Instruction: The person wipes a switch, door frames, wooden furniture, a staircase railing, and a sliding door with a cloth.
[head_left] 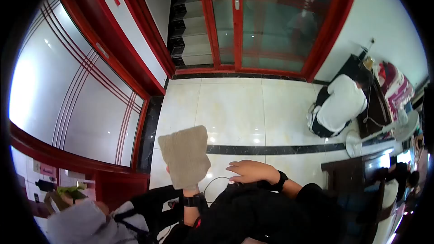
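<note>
A beige-brown cloth (184,156), folded into a rough rectangle, is held up over the tiled floor. My left hand (189,189) is at its lower edge, mostly hidden behind it, with a dark band on the wrist. Nothing shows in my right hand (253,171), which lies palm down near my dark clothing with its fingers apart. A black band circles that wrist. Between the two hands curves a thin pale cable (213,180).
Red-framed glass doors (271,27) and stairs (192,31) stand ahead. A person in white (342,104) crouches at right, near a fan (355,144) and a dark wooden table (348,165). Another person in grey (81,223) is close at lower left.
</note>
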Motion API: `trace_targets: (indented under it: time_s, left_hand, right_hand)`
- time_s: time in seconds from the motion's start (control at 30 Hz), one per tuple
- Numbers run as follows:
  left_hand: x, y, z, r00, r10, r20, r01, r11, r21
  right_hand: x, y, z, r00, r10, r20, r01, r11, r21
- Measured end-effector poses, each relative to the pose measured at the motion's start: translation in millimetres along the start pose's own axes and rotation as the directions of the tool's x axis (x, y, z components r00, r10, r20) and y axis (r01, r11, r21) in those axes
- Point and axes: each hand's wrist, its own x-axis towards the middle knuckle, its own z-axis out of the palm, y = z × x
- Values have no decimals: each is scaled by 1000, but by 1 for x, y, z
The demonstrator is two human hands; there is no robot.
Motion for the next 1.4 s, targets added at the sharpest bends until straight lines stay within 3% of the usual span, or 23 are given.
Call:
trace_targets:
  time_s: [0.03,0.1,0.17,0.2,0.23,0.33,0.43,0.5,0.57,0.63,0.7,0.73,0.77,0.8,0.83,0.87,0.9,0.93,1.1,1.17,1.23,1.33,1.4]
  left_hand:
    - [35,-10,-10,998,39,-45,-37,998,44]
    - [102,-28,-12,990,91,-111,-74,986,152]
    - [137,-27,77,986,142,-90,-118,965,236]
    - [160,-27,97,999,-28,35,32,991,-129]
    - [183,-30,116,967,-146,207,227,862,-453]
    - [247,-51,140,975,-121,188,183,914,-361]
    - [339,-56,154,994,-52,91,76,956,-282]
    - [388,-36,165,999,-21,24,26,971,-237]
    - [432,-17,193,993,-94,-72,86,992,-96]
    - [470,-4,228,989,-83,-124,70,992,-106]
    - [535,-4,240,984,-75,-159,57,992,-115]
    - [567,-9,236,985,-24,-172,25,1000,1]
    - [588,-11,233,983,17,-183,6,992,123]
    - [601,-18,246,965,261,6,-200,723,661]
    - [631,-15,242,969,248,5,-189,724,664]
    - [671,-11,237,993,31,-114,5,953,302]
    - [712,-9,240,966,-223,-128,207,970,-127]
    - [745,-8,245,966,-243,-89,221,953,-206]
    - [890,14,277,930,-365,34,365,913,-181]
    - [949,20,296,885,-457,88,463,848,-257]
    - [1005,17,307,873,-475,114,488,849,-201]
    - [1077,14,323,847,-526,78,532,839,-116]
    - [1115,21,328,851,-518,86,523,851,-41]
  right_hand:
    - [12,16,-16,999,31,-10,-31,999,-42]
    - [32,40,-63,997,28,-69,-24,998,52]
    - [58,69,-104,979,14,-201,8,994,108]
    - [72,82,-123,973,59,-224,-30,991,130]
    - [89,95,-146,972,109,-208,-82,987,135]
    - [151,169,-175,974,133,-183,-122,990,73]
    - [234,210,-240,991,19,-134,-18,1000,11]
    - [291,206,-308,986,-33,-166,98,911,402]
    - [347,212,-342,982,-93,-164,159,878,452]
    - [402,215,-372,976,-194,-101,219,844,489]
    - [464,233,-383,980,-180,-90,198,792,577]
    - [493,241,-385,973,-195,-127,232,812,536]
    - [519,252,-381,924,-294,-242,367,858,359]
    - [537,258,-382,928,-231,-293,320,895,309]
    - [556,267,-387,921,-173,-349,271,928,255]
    - [579,284,-393,924,-137,-357,232,943,240]
    - [602,298,-409,925,-102,-366,192,957,219]
    - [624,309,-424,925,-1,-380,127,943,307]
    - [718,365,-515,895,126,-427,116,860,497]
    - [743,372,-565,881,307,-360,37,714,699]
    - [766,401,-593,845,322,-427,62,735,676]
    - [800,454,-623,755,396,-523,218,602,769]
    - [827,490,-647,676,498,-543,226,561,796]
